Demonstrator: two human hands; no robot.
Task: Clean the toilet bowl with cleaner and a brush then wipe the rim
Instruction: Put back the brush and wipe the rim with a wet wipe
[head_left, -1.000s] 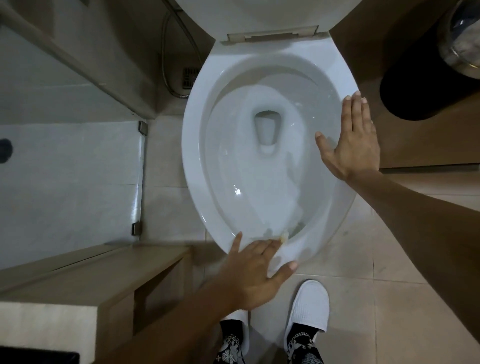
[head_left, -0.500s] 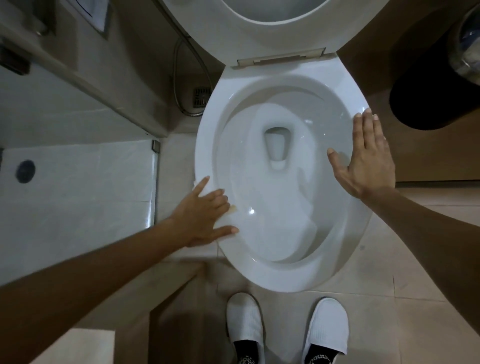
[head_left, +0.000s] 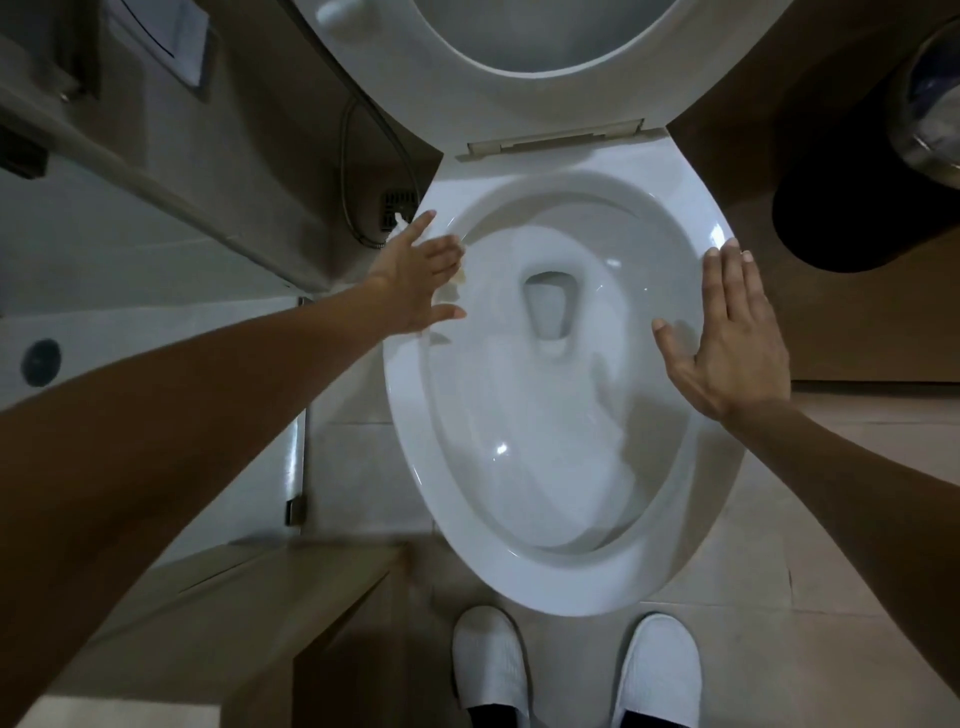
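**Rim wipe under way, left side of bowl**

Below the head camera, centre of view: toilet bowl, white, oval, water swirling around the drain as if freshly flushed. Seat and lid raised against the wall, which leaves the rim bare for wiping.

Right hand: flat, fingers extended and together, grasping nothing, palm laid on the right side of the rim; apparently a brace while the body leans forward.

Left hand: spread flat over the left side of the rim, pressing a small pale wad, probably tissue, of which only an edge shows beneath the fingers. Pinned under the palm rather than pinched, so that the whole hand can drive it along the porcelain.

Slippers, white, one pair, planted on the tiled floor just before the front of the bowl.

Bidet hose, coiled against the wall left of the bowl, near the floor drain.

Cleaner and brush: neither in view. Judged stage: final one, wiping the rim.
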